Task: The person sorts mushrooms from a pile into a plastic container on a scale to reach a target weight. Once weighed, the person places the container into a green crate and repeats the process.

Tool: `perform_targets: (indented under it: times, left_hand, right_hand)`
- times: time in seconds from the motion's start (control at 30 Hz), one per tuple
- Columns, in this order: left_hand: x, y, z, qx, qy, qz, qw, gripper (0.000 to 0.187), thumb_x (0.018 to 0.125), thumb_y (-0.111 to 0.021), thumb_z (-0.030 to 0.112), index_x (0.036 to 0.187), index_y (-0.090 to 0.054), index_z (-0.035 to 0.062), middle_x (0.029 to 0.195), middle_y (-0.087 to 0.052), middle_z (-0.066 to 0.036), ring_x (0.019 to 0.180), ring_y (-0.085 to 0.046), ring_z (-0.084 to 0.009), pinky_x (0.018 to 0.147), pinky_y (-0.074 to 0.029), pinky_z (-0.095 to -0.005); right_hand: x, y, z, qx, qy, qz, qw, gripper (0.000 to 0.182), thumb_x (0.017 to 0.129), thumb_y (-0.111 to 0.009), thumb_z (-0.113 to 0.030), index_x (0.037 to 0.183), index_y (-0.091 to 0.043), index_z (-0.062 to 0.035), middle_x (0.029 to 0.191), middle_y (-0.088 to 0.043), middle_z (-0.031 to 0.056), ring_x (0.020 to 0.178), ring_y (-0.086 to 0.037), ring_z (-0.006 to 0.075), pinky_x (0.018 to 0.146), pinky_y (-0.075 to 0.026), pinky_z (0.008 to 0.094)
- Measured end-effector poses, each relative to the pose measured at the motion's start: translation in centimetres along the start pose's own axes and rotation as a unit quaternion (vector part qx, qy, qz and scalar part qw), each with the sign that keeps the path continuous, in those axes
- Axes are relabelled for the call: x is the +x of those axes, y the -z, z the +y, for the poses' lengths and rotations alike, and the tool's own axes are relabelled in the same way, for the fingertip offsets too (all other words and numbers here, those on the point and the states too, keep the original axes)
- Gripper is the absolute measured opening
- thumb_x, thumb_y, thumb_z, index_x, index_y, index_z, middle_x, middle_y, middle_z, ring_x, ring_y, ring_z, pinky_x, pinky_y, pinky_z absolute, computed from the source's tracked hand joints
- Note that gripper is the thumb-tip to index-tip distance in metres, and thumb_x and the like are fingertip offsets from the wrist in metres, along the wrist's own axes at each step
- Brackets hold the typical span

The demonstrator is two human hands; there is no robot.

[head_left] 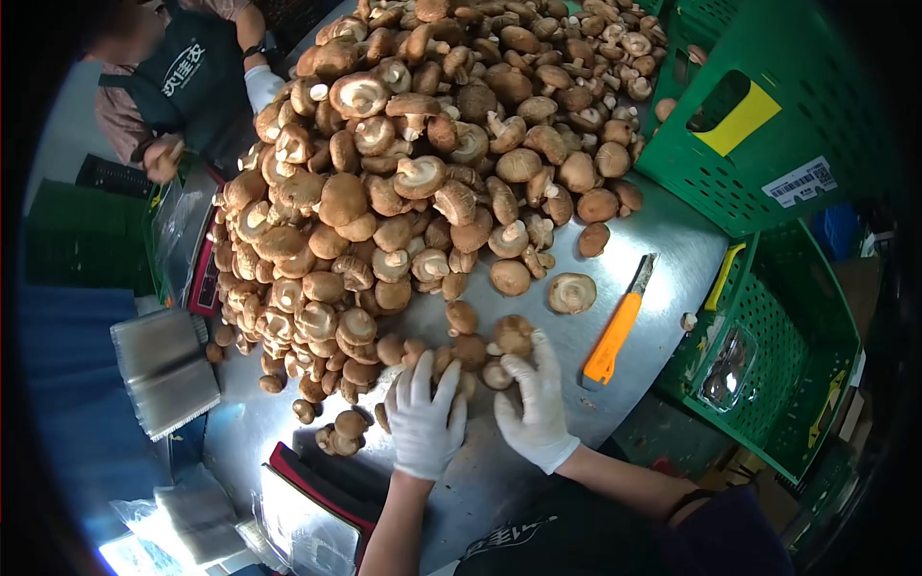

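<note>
My left hand [423, 427], in a white glove, lies with its fingers spread over the near edge of a large pile of brown shiitake mushrooms [343, 200]. Some of the mushrooms under its fingertips are partly hidden. To its right, my gloved right hand [538, 408] is open, thumb and fingers apart. Its fingertips are beside a brown-capped mushroom [512, 334] and a smaller pale one [497, 374]; whether they touch is hard to tell. A few loose mushrooms [469, 349] lie between the hands and the pile.
An orange utility knife [615, 336] lies on the metal table [538, 235], right of the hands. Green crates [783, 326] stand at the right. A scale [312, 509] with a plastic tray is near my left arm. Another person [187, 72] stands across, beside stacked clear trays [165, 370].
</note>
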State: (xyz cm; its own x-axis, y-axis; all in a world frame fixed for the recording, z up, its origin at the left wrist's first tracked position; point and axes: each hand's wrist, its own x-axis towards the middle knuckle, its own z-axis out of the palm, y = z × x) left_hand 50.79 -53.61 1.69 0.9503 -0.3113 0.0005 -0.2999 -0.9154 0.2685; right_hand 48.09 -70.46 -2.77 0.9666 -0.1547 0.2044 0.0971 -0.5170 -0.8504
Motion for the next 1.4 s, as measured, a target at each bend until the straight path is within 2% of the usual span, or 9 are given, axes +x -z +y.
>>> perform_targets:
  times: [0.13,0.33,0.43,0.57,0.73,0.97,1.23,1.3,1.4]
  left_hand:
    - [-4.2,1.1,-1.3,0.062,0.051,0.003,0.997,0.034,0.082,-0.067,0.017,0.116,-0.071,0.0143,0.137,-0.053,-0.015,0.132,-0.043,-0.0391,0.106,-0.035,-0.0554]
    - [-4.1,2.0,-0.1,0.099,0.122,0.093,0.983,0.014,0.080,-0.069,0.008,0.094,-0.070,0.0098,0.130,-0.054,-0.016,0.133,-0.042,-0.0422,0.108,-0.033,-0.0530]
    - [-1.8,1.5,1.5,0.035,0.076,0.132,0.988,0.022,0.079,-0.071,0.008,0.101,-0.068,0.0087,0.126,-0.054,-0.016,0.131,-0.042,-0.0408,0.108,-0.033,-0.0521]
    - [1.5,-0.9,5.1,-0.095,-0.032,0.069,0.993,0.050,0.079,-0.078,0.022,0.126,-0.063,0.0135,0.131,-0.051,-0.016,0.129,-0.043,-0.0380,0.107,-0.033,-0.0508]
    - [-1.2,-3.8,5.5,0.093,-0.047,-0.041,0.994,0.057,0.088,-0.067,0.046,0.137,-0.060,0.0198,0.146,-0.048,-0.013,0.134,-0.042,-0.0351,0.111,-0.024,-0.0586]
    - [-3.6,-3.1,3.4,0.109,-0.053,-0.067,0.990,0.055,0.086,-0.069,0.041,0.136,-0.060,0.0209,0.152,-0.045,-0.009,0.139,-0.039,-0.0340,0.115,-0.023,-0.0562]
    - [-3.3,-2.1,4.3,-0.004,-0.049,0.037,0.998,0.050,0.083,-0.074,0.027,0.130,-0.062,0.0151,0.143,-0.050,-0.012,0.132,-0.046,-0.0345,0.111,-0.029,-0.0517]
    - [-2.3,-2.0,4.2,-0.040,-0.038,0.080,0.995,0.049,0.082,-0.076,0.021,0.128,-0.062,0.0118,0.138,-0.053,-0.014,0.127,-0.049,-0.0350,0.109,-0.032,-0.0488]
    - [0.8,-0.9,4.1,-0.093,-0.027,0.146,0.985,0.051,0.082,-0.076,0.011,0.130,-0.059,0.0061,0.132,-0.056,-0.019,0.120,-0.053,-0.0371,0.103,-0.039,-0.0464]
  right_hand:
    - [-0.9,-1.5,-0.9,0.100,0.004,-0.137,0.986,0.046,0.081,-0.068,-0.009,0.127,-0.061,-0.0062,0.140,-0.048,0.0300,0.127,-0.051,0.0465,0.106,-0.041,0.0552]
    - [3.8,1.9,-0.6,0.053,0.077,-0.066,0.993,0.028,0.084,-0.068,-0.011,0.111,-0.068,-0.0089,0.119,-0.063,0.0149,0.107,-0.061,0.0361,0.090,-0.045,0.0467]
    - [9.7,3.6,1.7,-0.057,0.037,0.069,0.995,0.025,0.082,-0.068,-0.007,0.106,-0.070,-0.0107,0.105,-0.065,0.0109,0.096,-0.060,0.0342,0.084,-0.045,0.0467]
    - [14.3,3.6,4.6,-0.190,0.024,0.079,0.978,0.026,0.078,-0.070,-0.004,0.103,-0.072,-0.0120,0.097,-0.064,0.0096,0.094,-0.059,0.0338,0.083,-0.045,0.0453]
    - [14.8,3.1,5.1,-0.137,0.031,0.083,0.987,0.018,0.079,-0.072,-0.002,0.096,-0.074,-0.0095,0.093,-0.066,0.0098,0.090,-0.061,0.0311,0.081,-0.048,0.0433]
    - [10.7,6.1,2.2,0.149,-0.117,0.055,0.980,0.005,0.090,-0.073,-0.004,0.093,-0.070,-0.0007,0.083,-0.062,0.0065,0.069,-0.060,0.0145,0.065,-0.048,0.0269]
    - [-5.3,15.5,3.2,-0.026,-0.158,-0.094,0.983,0.006,0.092,-0.069,-0.008,0.086,-0.068,-0.0058,0.079,-0.069,0.0098,0.067,-0.067,0.0251,0.064,-0.053,0.0362]
    - [-10.3,18.7,4.5,-0.095,-0.223,-0.128,0.962,0.016,0.097,-0.065,-0.019,0.088,-0.069,-0.0058,0.081,-0.071,0.0127,0.071,-0.069,0.0290,0.066,-0.054,0.0401]
    - [-17.4,23.8,10.2,-0.390,-0.365,-0.361,0.764,0.043,0.098,-0.060,-0.048,0.093,-0.073,-0.0078,0.090,-0.073,0.0176,0.081,-0.070,0.0378,0.074,-0.054,0.0467]
